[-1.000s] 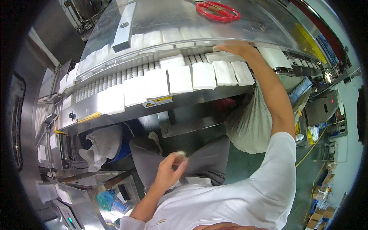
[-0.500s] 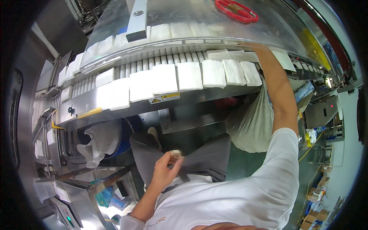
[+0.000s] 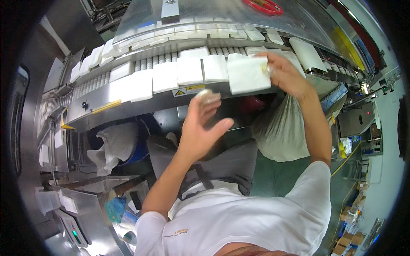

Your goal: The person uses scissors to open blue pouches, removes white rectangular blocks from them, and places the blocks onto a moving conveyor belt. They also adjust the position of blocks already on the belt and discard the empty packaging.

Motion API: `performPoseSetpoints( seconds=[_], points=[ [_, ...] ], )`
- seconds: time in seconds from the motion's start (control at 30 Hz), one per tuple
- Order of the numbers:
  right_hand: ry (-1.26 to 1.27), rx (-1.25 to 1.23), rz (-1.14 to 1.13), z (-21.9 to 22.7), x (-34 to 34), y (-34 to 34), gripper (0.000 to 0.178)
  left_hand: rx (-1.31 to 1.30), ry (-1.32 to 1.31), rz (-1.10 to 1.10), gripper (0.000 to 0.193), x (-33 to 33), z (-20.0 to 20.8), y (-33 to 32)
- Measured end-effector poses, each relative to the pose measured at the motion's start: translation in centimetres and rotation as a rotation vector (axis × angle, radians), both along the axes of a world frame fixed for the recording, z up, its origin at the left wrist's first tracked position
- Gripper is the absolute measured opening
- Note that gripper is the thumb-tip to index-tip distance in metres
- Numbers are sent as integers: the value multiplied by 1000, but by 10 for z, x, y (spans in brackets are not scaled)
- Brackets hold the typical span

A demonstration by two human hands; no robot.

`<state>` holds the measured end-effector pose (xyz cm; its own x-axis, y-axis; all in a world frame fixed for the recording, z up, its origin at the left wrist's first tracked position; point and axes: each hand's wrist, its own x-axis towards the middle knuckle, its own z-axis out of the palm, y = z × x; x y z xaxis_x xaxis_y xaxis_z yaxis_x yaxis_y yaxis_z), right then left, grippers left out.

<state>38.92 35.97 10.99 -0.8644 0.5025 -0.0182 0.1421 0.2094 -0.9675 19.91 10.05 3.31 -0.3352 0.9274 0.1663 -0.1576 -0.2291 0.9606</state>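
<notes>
My left hand [image 3: 200, 130] is raised in front of the conveyor edge, fingers apart and thumb out, with nothing in it. Pale coverings show on its fingertips. At the right, my right hand [image 3: 285, 76] grips the right edge of a stack of white folded sheets [image 3: 247, 76], its fingers slightly blurred. This stack hangs partly over the metal front ledge. Left of it, more white folded stacks [image 3: 215, 68] lie in a row along the ledge. Behind them runs a bed of white rollers [image 3: 143, 65] carrying further stacks.
A transparent cover [image 3: 239, 17] spans the machine behind the rollers, with a red ring-shaped object [image 3: 265, 6] on top. A pale cloth sack [image 3: 282, 132] hangs below at the right. Lower left are a blue bin [image 3: 139, 147] and a metal stand [image 3: 87, 209].
My right hand has come out from under the cover and leftward, now gripping a white stack. My left hand has risen from my lap toward the ledge and opened. The view has shifted slightly.
</notes>
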Motion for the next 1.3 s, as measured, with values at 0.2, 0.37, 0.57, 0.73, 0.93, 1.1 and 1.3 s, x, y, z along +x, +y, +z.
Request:
performPoseSetpoints(
  seconds=[0.2,0.37,0.57,0.73,0.93,1.1,1.3],
  points=[
    [47,-155,147,-6,12,-94,46,5,-188,-13,48,10,8,6],
    [146,-368,96,-43,4,-116,58,-48,-47,123,25,7,3,-18],
    [114,-297,69,-45,-28,-146,41,-110,-141,98,39,-21,-3,-39],
    [98,-191,49,-40,-39,-155,32,-117,-38,-41,59,-32,14,-57],
    [85,-78,35,-39,-36,-170,29,-119,-132,-20,38,-37,12,-61],
    [167,-365,0,-46,-38,-169,36,-194,-42,56,38,-36,12,-62],
    [100,-448,27,-38,-57,-154,43,-201,97,141,35,-51,36,-58]
  ],
)
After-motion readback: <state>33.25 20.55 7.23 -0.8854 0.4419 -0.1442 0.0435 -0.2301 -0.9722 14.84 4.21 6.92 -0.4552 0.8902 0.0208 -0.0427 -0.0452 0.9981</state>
